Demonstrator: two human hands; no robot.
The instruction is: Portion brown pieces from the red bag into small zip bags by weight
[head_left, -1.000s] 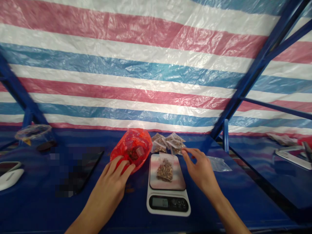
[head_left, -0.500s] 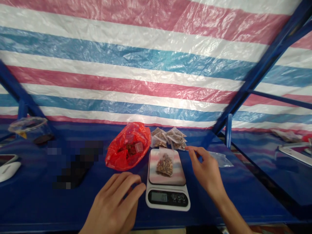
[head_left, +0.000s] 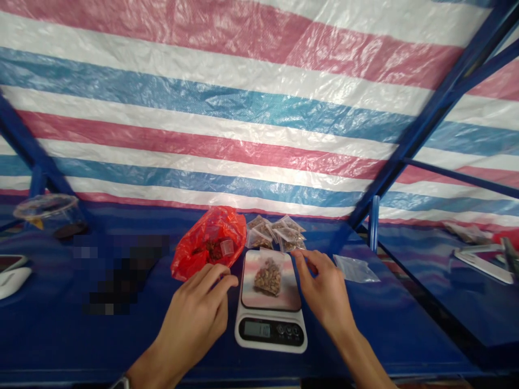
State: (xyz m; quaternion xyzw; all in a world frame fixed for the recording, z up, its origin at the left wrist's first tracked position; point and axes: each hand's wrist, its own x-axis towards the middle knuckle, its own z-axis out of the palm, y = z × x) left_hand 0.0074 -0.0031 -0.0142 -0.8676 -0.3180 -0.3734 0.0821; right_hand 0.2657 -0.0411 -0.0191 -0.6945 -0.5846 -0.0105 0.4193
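Observation:
A small clear plastic bag (head_left: pixel 268 278) of brown dried bits lies on the platform of a white kitchen scale (head_left: pixel 271 346). The scale's display (head_left: pixel 257 329) is lit, its digits looking like 11.0. At the scale's left side hovers my left hand (head_left: pixel 198 310), its fingers loosely bent and nothing between them. My right hand (head_left: pixel 324 286) is at the platform's right edge, thumb and fingers apart and holding nothing. Behind the scale lies a pile of similar filled bags (head_left: pixel 290 233). To its left, an open red plastic bag (head_left: pixel 194 251) holds loose dark bits and a small clear cup (head_left: pixel 227 247).
Flat clear bags (head_left: pixel 357 269) lie right of my right hand. At the far left are a clear plastic tub (head_left: pixel 48 208) and a white rounded object (head_left: pixel 14 282). Blue metal posts (head_left: pixel 373 224) rise at both sides, before a striped tarp (head_left: pixel 211 146).
My right hand has come closer to the scale's right edge. My left hand has moved up slightly. The bag stays on the platform, and the display's digits have changed. The view has shifted a little.

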